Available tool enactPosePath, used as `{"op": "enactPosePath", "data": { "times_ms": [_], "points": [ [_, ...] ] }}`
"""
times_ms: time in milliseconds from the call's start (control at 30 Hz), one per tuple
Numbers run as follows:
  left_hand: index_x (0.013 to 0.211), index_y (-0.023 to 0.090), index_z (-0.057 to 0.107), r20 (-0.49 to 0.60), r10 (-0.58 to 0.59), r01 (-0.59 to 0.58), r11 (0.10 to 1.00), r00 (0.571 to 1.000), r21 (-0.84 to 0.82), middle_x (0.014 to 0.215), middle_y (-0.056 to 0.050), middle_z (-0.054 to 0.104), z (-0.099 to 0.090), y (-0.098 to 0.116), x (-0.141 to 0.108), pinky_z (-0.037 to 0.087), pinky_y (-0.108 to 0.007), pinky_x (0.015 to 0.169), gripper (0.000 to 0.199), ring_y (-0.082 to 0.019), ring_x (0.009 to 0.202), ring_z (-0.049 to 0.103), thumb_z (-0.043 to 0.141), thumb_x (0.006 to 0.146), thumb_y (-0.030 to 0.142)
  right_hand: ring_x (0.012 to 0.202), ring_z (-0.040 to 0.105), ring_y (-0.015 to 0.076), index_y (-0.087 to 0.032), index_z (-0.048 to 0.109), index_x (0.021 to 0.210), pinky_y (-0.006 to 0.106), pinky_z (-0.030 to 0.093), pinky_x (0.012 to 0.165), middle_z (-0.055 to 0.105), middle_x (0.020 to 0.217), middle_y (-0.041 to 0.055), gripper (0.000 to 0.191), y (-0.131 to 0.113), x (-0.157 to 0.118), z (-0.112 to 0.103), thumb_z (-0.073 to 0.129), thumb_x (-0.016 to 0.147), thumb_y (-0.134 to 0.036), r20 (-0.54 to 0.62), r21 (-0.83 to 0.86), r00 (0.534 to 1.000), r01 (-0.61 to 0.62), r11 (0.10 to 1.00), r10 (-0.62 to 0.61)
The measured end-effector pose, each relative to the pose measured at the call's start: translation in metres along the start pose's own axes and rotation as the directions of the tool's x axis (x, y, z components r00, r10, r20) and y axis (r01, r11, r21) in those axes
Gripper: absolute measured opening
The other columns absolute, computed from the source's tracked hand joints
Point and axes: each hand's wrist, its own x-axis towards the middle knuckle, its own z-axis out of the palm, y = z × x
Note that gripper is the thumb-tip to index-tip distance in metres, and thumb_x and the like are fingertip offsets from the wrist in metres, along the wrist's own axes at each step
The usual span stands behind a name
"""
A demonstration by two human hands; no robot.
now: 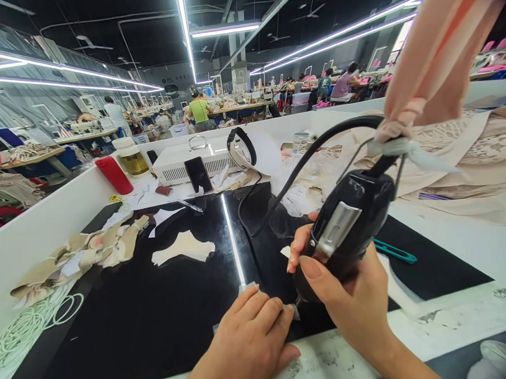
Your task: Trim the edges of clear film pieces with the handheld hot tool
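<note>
My right hand (349, 286) is wrapped around a black corded power tool (342, 219) with a metal plate on its side. The tool is tilted, and its lower end is hidden by my hand and too dark to make out. A pink cloth strip (427, 64) knotted at its top runs upward. My left hand (255, 334) lies palm down, fingers stretched, on a thin greyish sheet (295, 312) near the front edge of the black mat (158, 322). Most of that sheet is covered by the hand. A cream cut piece (183, 247) lies on the mat farther back.
Tan cut pieces (83, 250) and pale green cord (28, 328) lie left. Behind stand a white box (172, 165), a phone (198, 175), a red case (114, 175) and a jar (132, 157). A teal tool (394, 250) and fabric piles (465, 152) are right. The tool's cable (294, 176) arches over the mat.
</note>
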Motion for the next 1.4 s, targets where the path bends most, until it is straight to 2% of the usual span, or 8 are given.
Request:
{"op": "enactPosePath", "data": {
  "times_ms": [200, 467, 800, 1000, 1233, 1400],
  "points": [
    [0.129, 0.016, 0.071, -0.014, 0.008, -0.008, 1.000, 1.000, 0.006, 0.108, -0.001, 0.076, 0.0006, -0.0003, -0.0015, 0.048, -0.036, 0.120, 0.041, -0.019, 0.101, 0.072, 0.051, 0.116, 0.049, 0.065, 0.072, 0.0162, -0.030, 0.066, 0.107, 0.029, 0.065, 0.062, 0.075, 0.086, -0.0034, 0.024, 0.0002, -0.0009, 0.0001, 0.082, 0.090, -0.029, 0.012, 0.040, 1.000, -0.012, 0.999, 0.012],
    [0.131, 0.016, 0.071, -0.027, 0.007, -0.006, 1.000, 1.000, 0.014, 0.117, 0.000, 0.078, 0.0019, 0.0007, -0.0032, 0.042, -0.034, 0.125, 0.041, -0.019, 0.108, 0.072, 0.052, 0.116, 0.049, 0.068, 0.072, 0.0187, -0.030, 0.065, 0.109, 0.034, 0.065, 0.065, 0.074, 0.091, -0.0019, 0.028, 0.0066, -0.0058, -0.0023, 0.085, 0.091, -0.034, 0.036, 0.004, 0.999, -0.028, 1.000, 0.028],
    [0.133, 0.017, 0.070, 0.000, 0.005, -0.005, 1.000, 1.000, 0.000, 0.117, -0.002, 0.078, 0.0002, 0.0009, -0.0028, 0.046, -0.035, 0.123, 0.040, -0.020, 0.110, 0.072, 0.056, 0.114, 0.049, 0.061, 0.070, 0.0188, -0.030, 0.063, 0.100, 0.035, 0.062, 0.059, 0.073, 0.085, -0.0020, 0.024, -0.0004, -0.0052, 0.0000, 0.083, 0.086, -0.031, 0.003, -0.025, 1.000, -0.031, 0.999, 0.031],
    [0.132, 0.017, 0.071, -0.018, 0.001, -0.002, 1.000, 1.000, -0.006, 0.117, -0.002, 0.077, 0.0007, 0.0007, -0.0046, 0.044, -0.035, 0.123, 0.039, -0.019, 0.109, 0.072, 0.056, 0.114, 0.049, 0.061, 0.070, 0.0190, -0.030, 0.063, 0.101, 0.035, 0.064, 0.059, 0.073, 0.084, -0.0025, 0.025, -0.0006, -0.0052, 0.0015, 0.083, 0.086, -0.030, -0.007, -0.003, 1.000, -0.027, 1.000, 0.027],
    [0.135, 0.017, 0.069, -0.005, -0.006, 0.006, 1.000, 1.000, -0.014, 0.120, -0.002, 0.077, 0.0009, 0.0014, -0.0057, 0.047, -0.036, 0.121, 0.041, -0.020, 0.110, 0.072, 0.055, 0.114, 0.049, 0.067, 0.072, 0.0198, -0.031, 0.064, 0.104, 0.033, 0.063, 0.061, 0.073, 0.086, -0.0015, 0.022, 0.0032, -0.0071, -0.0004, 0.080, 0.090, -0.030, 0.001, -0.052, 0.999, -0.037, 0.998, 0.037],
    [0.137, 0.017, 0.068, 0.013, -0.002, 0.002, 1.000, 1.000, -0.017, 0.120, -0.004, 0.076, 0.0024, -0.0024, -0.0087, 0.049, -0.039, 0.120, 0.041, -0.020, 0.111, 0.072, 0.056, 0.114, 0.049, 0.062, 0.069, 0.0168, -0.031, 0.066, 0.106, 0.030, 0.064, 0.059, 0.073, 0.086, -0.0020, 0.023, -0.0004, -0.0074, 0.0027, 0.083, 0.090, -0.031, -0.020, 0.060, 0.999, -0.045, 0.997, 0.046]
  ]
}}
